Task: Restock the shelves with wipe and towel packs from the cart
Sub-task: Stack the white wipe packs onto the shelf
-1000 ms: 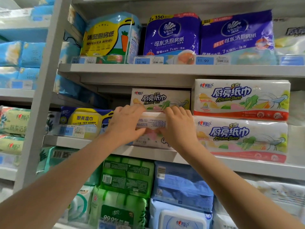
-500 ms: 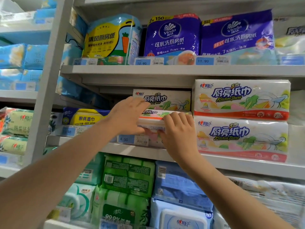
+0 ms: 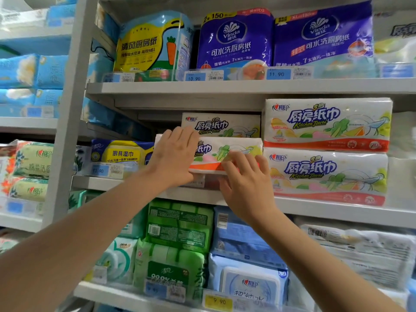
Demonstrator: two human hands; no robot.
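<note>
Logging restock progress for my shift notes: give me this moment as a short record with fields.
Pack being placed: kitchen towel pack, at the middle shelf front
Left hand: flat on its left end
Right hand: fingers press its lower front
Behind: rear towel pack
Right of it: stack of two towel packs
Left of it: kitchen wipes pack

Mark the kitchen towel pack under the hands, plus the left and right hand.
kitchen towel pack (image 3: pixel 227 152): head view, printed front face between the two hands.
left hand (image 3: pixel 173 158): head view, back of the hand.
right hand (image 3: pixel 245 183): head view, back of the hand.
</note>
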